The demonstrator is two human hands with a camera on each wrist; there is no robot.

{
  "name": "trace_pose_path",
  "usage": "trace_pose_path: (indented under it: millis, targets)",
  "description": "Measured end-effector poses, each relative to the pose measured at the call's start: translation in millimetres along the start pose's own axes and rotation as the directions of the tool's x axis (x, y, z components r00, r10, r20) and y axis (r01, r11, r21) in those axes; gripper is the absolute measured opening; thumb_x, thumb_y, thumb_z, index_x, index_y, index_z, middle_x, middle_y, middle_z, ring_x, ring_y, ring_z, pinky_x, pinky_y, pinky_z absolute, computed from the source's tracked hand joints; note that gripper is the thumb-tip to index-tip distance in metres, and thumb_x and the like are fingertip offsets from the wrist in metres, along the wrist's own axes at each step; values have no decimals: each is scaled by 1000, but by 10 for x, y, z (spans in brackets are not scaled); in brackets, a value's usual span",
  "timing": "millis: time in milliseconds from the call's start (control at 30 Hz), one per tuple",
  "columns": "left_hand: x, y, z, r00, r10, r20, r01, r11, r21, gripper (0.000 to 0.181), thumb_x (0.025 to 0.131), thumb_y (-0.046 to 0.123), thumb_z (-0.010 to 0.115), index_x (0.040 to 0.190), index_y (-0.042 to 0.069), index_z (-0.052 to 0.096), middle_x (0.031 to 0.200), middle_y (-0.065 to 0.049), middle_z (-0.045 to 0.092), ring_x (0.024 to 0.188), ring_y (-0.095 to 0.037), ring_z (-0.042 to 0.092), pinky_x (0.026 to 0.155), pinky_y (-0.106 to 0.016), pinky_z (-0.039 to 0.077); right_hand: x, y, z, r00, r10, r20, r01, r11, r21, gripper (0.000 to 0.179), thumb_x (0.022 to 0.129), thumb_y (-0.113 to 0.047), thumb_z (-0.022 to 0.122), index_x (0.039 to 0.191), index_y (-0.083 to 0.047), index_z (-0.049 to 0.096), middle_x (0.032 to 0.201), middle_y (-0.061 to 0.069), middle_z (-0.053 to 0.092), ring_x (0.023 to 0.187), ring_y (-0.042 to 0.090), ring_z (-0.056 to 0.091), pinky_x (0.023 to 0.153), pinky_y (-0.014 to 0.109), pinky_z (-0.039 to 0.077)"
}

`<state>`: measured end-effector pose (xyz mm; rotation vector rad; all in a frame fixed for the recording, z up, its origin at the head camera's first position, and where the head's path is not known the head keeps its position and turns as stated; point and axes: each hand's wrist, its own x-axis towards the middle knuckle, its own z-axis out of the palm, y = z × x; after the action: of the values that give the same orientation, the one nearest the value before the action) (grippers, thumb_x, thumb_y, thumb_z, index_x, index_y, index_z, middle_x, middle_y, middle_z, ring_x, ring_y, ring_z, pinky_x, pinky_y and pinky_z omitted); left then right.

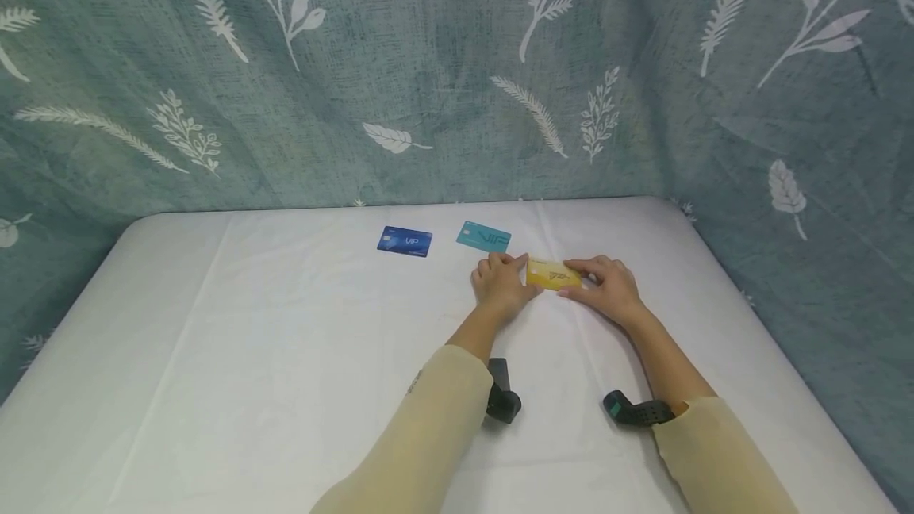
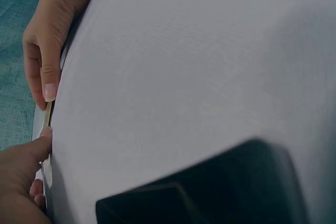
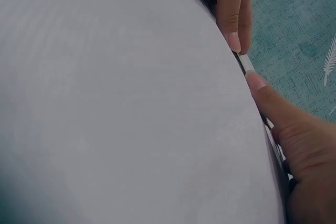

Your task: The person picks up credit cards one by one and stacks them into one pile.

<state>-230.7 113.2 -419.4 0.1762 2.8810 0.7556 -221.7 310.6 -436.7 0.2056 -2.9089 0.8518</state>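
Note:
Both hands are on a yellow card (image 1: 551,274) over the white-covered table, right of the middle in the head view. My left hand (image 1: 499,286) pinches its left end, with index finger and thumb at the two corners. At the right end, my right hand (image 1: 609,288) grips the card between thumb and fingers. Both wrist views show the card only as a thin edge between the thumbs. Just beyond the left hand lies a teal VIP card (image 1: 484,236), and left of that a dark blue VIP card (image 1: 405,242); neither is touched.
A white cloth (image 1: 271,355) covers the table, with creases running through it. Behind and beside it hangs a green leaf-patterned curtain (image 1: 443,93). Black wrist-worn devices (image 1: 504,403) sit on both forearms, close above the cloth.

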Motion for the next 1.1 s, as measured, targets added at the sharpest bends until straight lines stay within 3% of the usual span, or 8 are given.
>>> trace_pose_path:
  millis: [200,700,1100]
  targets:
    - [12,-18,-16,999,24,30,-24,1000,14,64,85,50,64,143,34,41,127,-1,40,109,-19,35,95,-36,28,15,2,-14,1000,-10,26,9,999,31,57,78,-37,77,125,-10,60,109,13,58,92,25,41,79,38,27]
    - [-34,-61,-20,998,48,-35,-51,993,-104,60,79,45,72,133,27,53,126,-3,44,113,-21,38,98,-37,27,-3,22,6,999,-14,29,13,1000,18,62,75,-38,79,126,-9,59,108,12,59,90,23,40,81,39,25]
    - [-52,-105,-43,995,93,-34,-97,985,-141,60,73,45,79,126,25,58,121,-1,50,111,-20,41,98,-37,29,-9,26,-24,998,-6,57,2,998,57,63,69,-37,83,118,-4,60,109,15,58,97,28,41,89,48,25]
